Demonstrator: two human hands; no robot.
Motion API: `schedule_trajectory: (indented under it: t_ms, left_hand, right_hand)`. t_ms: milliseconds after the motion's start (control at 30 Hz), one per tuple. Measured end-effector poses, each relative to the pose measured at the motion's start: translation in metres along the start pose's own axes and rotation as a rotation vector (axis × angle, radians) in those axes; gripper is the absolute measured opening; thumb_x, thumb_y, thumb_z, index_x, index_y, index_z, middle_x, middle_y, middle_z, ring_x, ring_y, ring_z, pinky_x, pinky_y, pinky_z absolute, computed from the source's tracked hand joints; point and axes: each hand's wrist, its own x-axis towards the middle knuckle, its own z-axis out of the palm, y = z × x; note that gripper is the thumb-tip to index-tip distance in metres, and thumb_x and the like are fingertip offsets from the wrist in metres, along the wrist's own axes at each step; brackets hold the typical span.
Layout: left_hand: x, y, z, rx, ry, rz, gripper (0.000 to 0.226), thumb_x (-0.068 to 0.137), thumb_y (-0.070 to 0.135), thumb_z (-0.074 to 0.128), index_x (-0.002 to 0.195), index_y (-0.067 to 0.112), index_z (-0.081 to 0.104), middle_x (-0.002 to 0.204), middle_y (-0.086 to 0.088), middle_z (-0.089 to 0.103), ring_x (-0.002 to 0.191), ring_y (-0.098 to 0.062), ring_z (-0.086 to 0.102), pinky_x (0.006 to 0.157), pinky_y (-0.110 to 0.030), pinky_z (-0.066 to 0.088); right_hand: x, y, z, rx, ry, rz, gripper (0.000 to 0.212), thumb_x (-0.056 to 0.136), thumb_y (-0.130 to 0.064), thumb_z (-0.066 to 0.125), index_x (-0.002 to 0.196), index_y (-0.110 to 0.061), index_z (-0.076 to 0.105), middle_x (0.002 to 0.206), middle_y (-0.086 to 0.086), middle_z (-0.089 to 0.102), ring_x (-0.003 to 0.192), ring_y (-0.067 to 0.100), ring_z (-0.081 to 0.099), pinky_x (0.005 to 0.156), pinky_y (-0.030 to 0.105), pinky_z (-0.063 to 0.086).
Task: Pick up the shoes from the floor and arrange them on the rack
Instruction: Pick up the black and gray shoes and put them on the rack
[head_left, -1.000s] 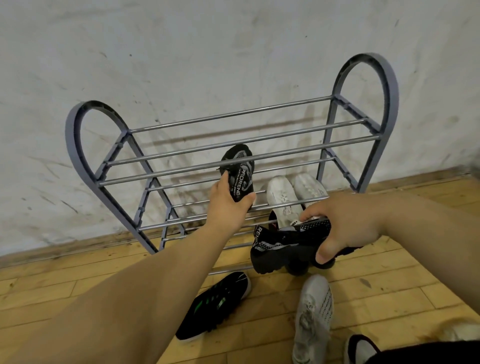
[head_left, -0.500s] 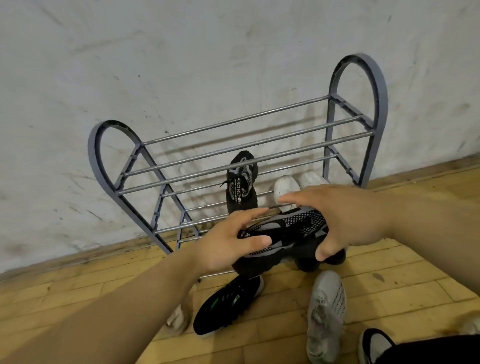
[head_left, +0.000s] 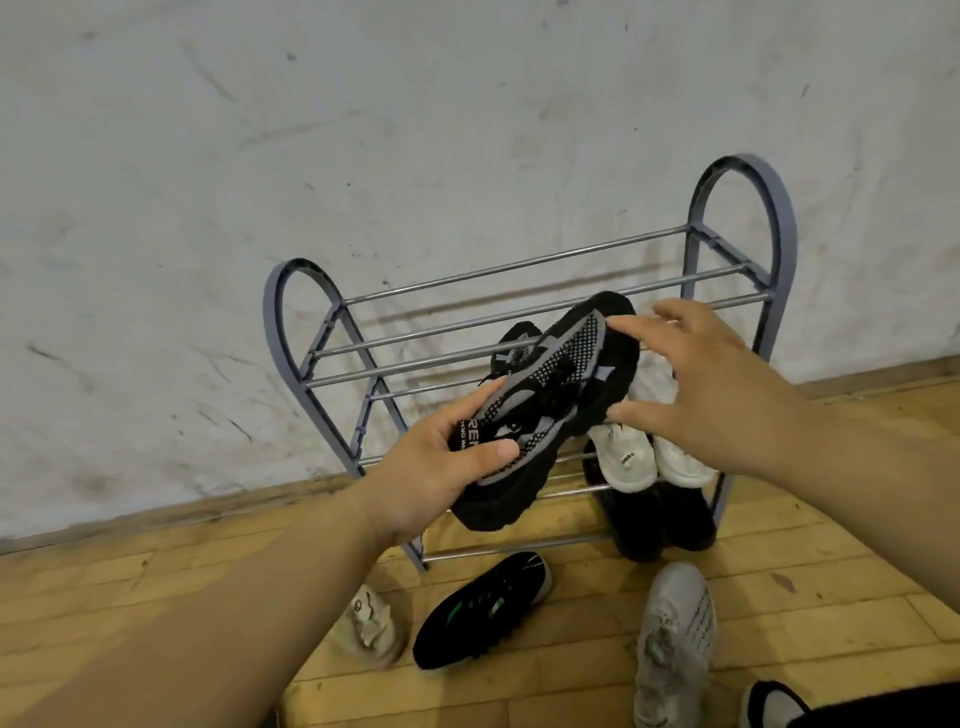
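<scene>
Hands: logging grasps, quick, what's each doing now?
Left hand: holding the black-and-grey shoe by its heel end.
Right hand: open, fingers straight beside that shoe.

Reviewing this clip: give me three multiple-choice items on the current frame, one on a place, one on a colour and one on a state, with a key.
1. Where does the white pair of shoes sit?
A. on the rack, right side
B. on the floor left of it
C. in a hand

2. What colour are the marks on the striped black shoe lying in front of the rack?
A. red
B. green
C. yellow

3. What is the left hand doing?
A. lying flat on the floor
B. resting on the top bar
C. gripping the black-and-grey shoe

Key:
1 A, the pair rests on its bars at the right.
2 B, green marks show on its side.
3 C, thumb and fingers curl round its heel end.
</scene>
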Motion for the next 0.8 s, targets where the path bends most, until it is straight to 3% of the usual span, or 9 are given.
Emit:
schedule_trajectory:
  t_ms: [67,133,200,367,467,600,700,800]
  left_hand:
    - [0.000,0.002,0.006,-0.088,0.031,-0.006,0.065,0.095,0.016,0.070,0.153,0.033,0.046,0.143,-0.005,0.065,0.132,-0.029,0.062,0.114,-0.049,0.045]
    - [0.001,0.000,0.008,-0.143,0.015,-0.039,0.067,0.094,0.017,0.073,0.154,0.033,0.046,0.144,-0.010,0.063,0.133,-0.033,0.060,0.116,-0.055,0.042]
    - [0.002,-0.005,0.009,-0.151,-0.026,-0.070,0.070,0.091,0.018,0.076,0.154,0.030,0.047,0.145,-0.014,0.062,0.134,-0.037,0.059,0.117,-0.061,0.039]
    - [0.000,-0.004,0.014,-0.176,0.001,-0.063,0.071,0.091,0.018,0.074,0.154,0.032,0.045,0.145,-0.006,0.063,0.135,-0.029,0.059,0.119,-0.057,0.038]
    - [-0.002,0.003,0.020,-0.109,-0.062,0.004,0.078,0.095,0.026,0.072,0.160,0.039,0.030,0.154,-0.001,0.054,0.143,-0.027,0.051,0.120,-0.058,0.034]
    - [-0.003,0.015,0.028,-0.122,-0.111,0.022,0.091,0.089,0.034,0.074,0.161,0.047,0.019,0.159,0.009,0.047,0.146,-0.019,0.046,0.120,-0.055,0.036]
    - [-0.003,0.020,0.026,-0.182,-0.113,0.009,0.089,0.084,0.034,0.076,0.159,0.046,0.028,0.153,0.001,0.055,0.137,-0.025,0.057,0.111,-0.055,0.048]
    - [-0.002,0.022,0.023,-0.246,-0.059,-0.005,0.079,0.086,0.022,0.076,0.154,0.045,0.042,0.138,-0.010,0.064,0.125,-0.033,0.065,0.098,-0.049,0.056]
  right_hand:
    - [-0.003,-0.011,0.001,0.192,-0.048,0.148,0.078,0.085,-0.056,0.073,0.152,-0.051,0.035,0.151,-0.003,0.043,0.135,0.020,0.048,0.102,0.033,0.040]
    - [-0.009,-0.022,0.004,0.399,-0.212,0.254,0.071,0.090,-0.054,0.069,0.151,-0.056,0.033,0.132,-0.004,0.063,0.113,0.016,0.068,0.087,0.032,0.052]
    - [-0.015,-0.028,0.011,0.510,-0.307,0.290,0.067,0.093,-0.050,0.068,0.149,-0.058,0.034,0.115,-0.004,0.069,0.091,0.009,0.076,0.084,0.031,0.058]
    - [-0.017,-0.027,0.020,0.574,-0.261,0.312,0.061,0.096,-0.042,0.068,0.150,-0.052,0.041,0.114,-0.004,0.070,0.092,0.009,0.076,0.098,0.039,0.057]
    - [-0.013,-0.030,0.022,0.800,-0.174,0.363,0.057,0.098,-0.029,0.067,0.149,-0.045,0.047,0.116,0.006,0.072,0.091,0.015,0.077,0.089,0.034,0.061]
    - [-0.005,-0.033,0.017,1.019,-0.089,0.413,0.052,0.098,-0.016,0.068,0.144,-0.034,0.055,0.118,0.019,0.071,0.073,0.019,0.071,0.076,0.035,0.062]
    - [0.000,-0.032,0.011,1.106,-0.081,0.428,0.049,0.097,-0.009,0.067,0.141,-0.029,0.059,0.101,0.008,0.075,0.063,0.014,0.068,0.068,0.032,0.059]
    - [0.004,-0.031,0.009,1.087,-0.071,0.412,0.050,0.097,-0.006,0.066,0.141,-0.029,0.060,0.094,0.001,0.077,0.062,0.012,0.065,0.070,0.032,0.059]
